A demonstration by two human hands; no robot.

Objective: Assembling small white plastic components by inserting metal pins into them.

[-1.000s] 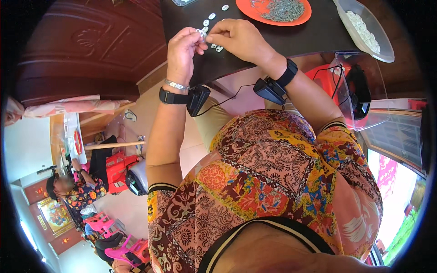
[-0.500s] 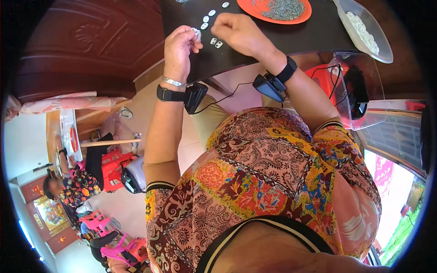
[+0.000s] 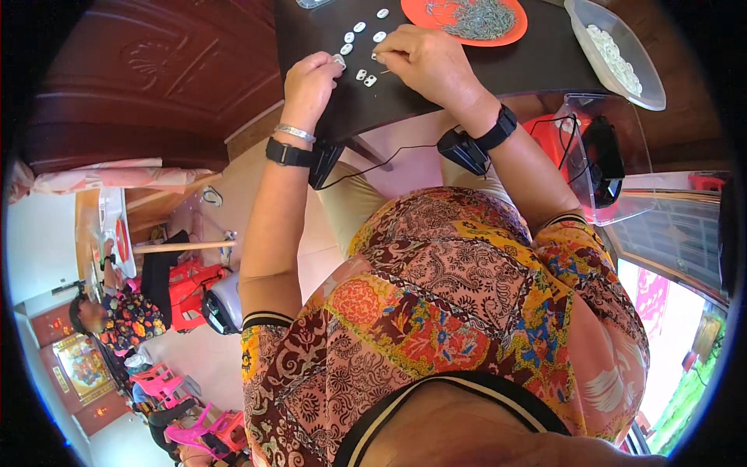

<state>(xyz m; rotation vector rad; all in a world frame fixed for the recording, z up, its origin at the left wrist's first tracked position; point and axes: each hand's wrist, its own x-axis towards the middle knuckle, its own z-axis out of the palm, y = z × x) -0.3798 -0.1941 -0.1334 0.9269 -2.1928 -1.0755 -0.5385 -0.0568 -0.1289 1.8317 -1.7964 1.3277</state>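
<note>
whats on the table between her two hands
In the head view, two small white pieces lie on the dark table between the left hand and the right hand.

Pink banner [image 3: 652, 300], far lower right

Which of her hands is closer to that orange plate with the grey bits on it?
The right hand. It rests on the dark table just below the orange plate, almost at its rim. The left hand is farther off, beyond the small white pieces.
</note>
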